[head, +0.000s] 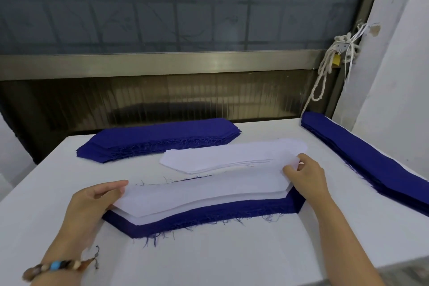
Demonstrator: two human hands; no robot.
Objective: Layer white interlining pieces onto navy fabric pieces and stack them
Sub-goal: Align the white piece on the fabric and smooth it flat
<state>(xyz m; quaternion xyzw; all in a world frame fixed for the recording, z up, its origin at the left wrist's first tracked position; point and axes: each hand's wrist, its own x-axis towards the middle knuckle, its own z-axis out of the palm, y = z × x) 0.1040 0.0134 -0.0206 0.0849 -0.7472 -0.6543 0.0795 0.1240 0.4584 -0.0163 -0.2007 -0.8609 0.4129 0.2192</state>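
Observation:
A white interlining piece (pixel 199 193) is stretched between my two hands just above a layered stack of navy fabric (pixel 209 215) and white pieces near me. My left hand (pixel 97 199) pinches its left end, thumb on top. Its right end is pinched by my right hand (pixel 304 176). Behind it lies a pile of loose white interlining pieces (pixel 232 154). A thick pile of navy fabric pieces (pixel 160 139) sits at the back left of the white table (pixel 220 255).
A second long pile of navy pieces (pixel 371 160) runs along the table's right edge. A wall and a knotted white rope (pixel 334 62) stand at the back right; a window frame lies beyond the far edge.

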